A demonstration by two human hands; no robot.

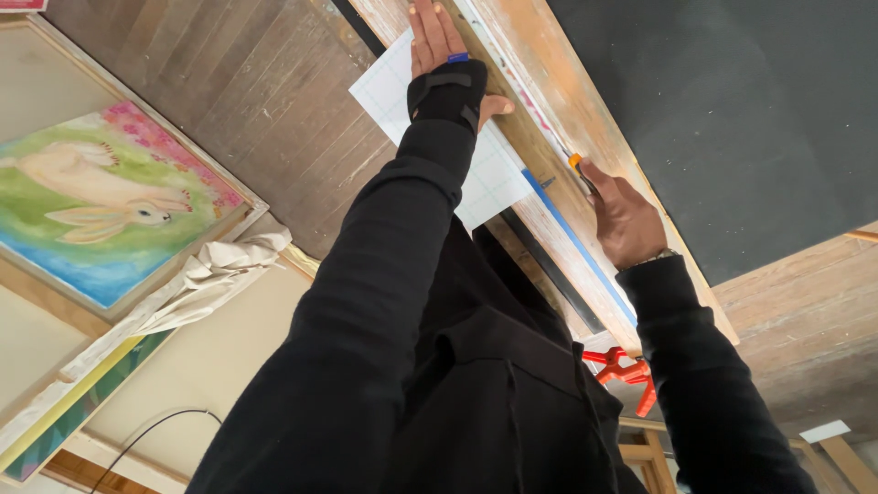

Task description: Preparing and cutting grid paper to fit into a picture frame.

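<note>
Across the right half of the frame we see a dark board [732, 119] lying flat, its long edge bordered by a paint-smeared wooden straightedge [558, 137] that runs from top centre down toward lower right. We judge the straightedge is laid there as a guide for a cut, since both hands work along it.

Our black sleeves fill the lower centre. At the left, a framed painting of a pale rabbit [101, 201] on green and blue leans against weathered floorboards [265, 101], with crumpled cream cloth [210, 270] draped over its lower corner, seemingly set aside out of the way. A second canvas edge, green and yellow, shows at lower left.

A white gridded sheet [485, 178] lies in the upper centre, partly under the straightedge. A strip of blue tape [576, 242] runs along the straightedge's near edge.

The left hand [444, 64], in a black wrist brace with a small blue tab, presses flat at top centre, fingers spread and straight, gripping nothing; we take it to be pinning straightedge and sheet down. The right hand [626, 220] at centre right is curled closed around a utility knife [578, 166], whose orange tip pokes out against the guide.

An orange clamp [626, 370] lies at lower centre-right. A small white label [823, 430] sits at lower right; its face is unreadable.
</note>
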